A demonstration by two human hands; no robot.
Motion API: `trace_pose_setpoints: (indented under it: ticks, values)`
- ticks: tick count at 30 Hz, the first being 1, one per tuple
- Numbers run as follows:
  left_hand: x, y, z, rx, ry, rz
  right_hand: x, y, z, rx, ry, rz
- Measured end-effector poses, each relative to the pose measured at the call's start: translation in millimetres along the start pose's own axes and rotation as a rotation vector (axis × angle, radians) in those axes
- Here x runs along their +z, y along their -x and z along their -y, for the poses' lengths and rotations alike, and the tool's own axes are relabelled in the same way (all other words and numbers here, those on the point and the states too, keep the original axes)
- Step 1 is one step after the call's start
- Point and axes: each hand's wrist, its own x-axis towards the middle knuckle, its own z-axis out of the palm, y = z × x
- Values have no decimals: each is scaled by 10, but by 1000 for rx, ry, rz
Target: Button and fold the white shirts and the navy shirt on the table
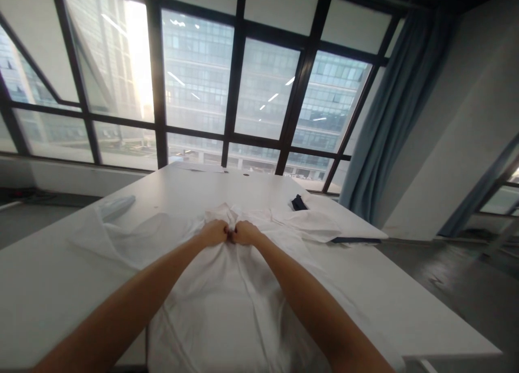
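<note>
Hands point(216, 232) point(245, 233) pinch garment point(219, 302) well inside table edges point(430, 304).

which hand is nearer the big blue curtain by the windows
Right. The right hand grips the white cloth, left of the blue curtain; the left hand, gripping that cloth too, is right beside it but farther from the curtain.

Glare whitens one window point(138, 59); the right side is dim and blurry.

Before the windows point(198, 75), we have fabric point(227, 308) spread across the counter point(36, 286), our left hand point(214, 233) beside our right hand point(246, 233) upon it; another cloth point(299, 203) lies to the right (the curtain point(389, 119) hangs beyond, on that side).
</note>
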Motion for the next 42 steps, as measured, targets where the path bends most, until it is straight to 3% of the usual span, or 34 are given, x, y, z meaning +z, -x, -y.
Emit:
trace_pose_setpoints:
  ticks: [4,10,14,18,22,29,33,37,42]
  values:
    - [58,121,-89,31,-31,-121,101,-40,-141,-36,-114,-71]
    - [73,317,-190,41,22,-222,333,56,-350,21,-931,-129]
    - [83,271,-206,51,250,-220,336,141,-313,-64,-1126,-197]
    - [137,212,-167,139,472,-227,257,182,-272,-136,-1142,-200]
    - [169,215,-140,176,603,-271,236,180,-288,-110,-1078,-179]
    - [203,251,-108,199,466,-333,284,145,-326,-110,-871,-231]
    - [196,274,-191,177,397,-350,291,163,-303,-87,-844,-156]
    - [144,234,-245,184,467,-410,285,134,-328,-38,-807,-86]
    - [24,122,16,3,473,-410,183,64,-586,165,-740,-285]
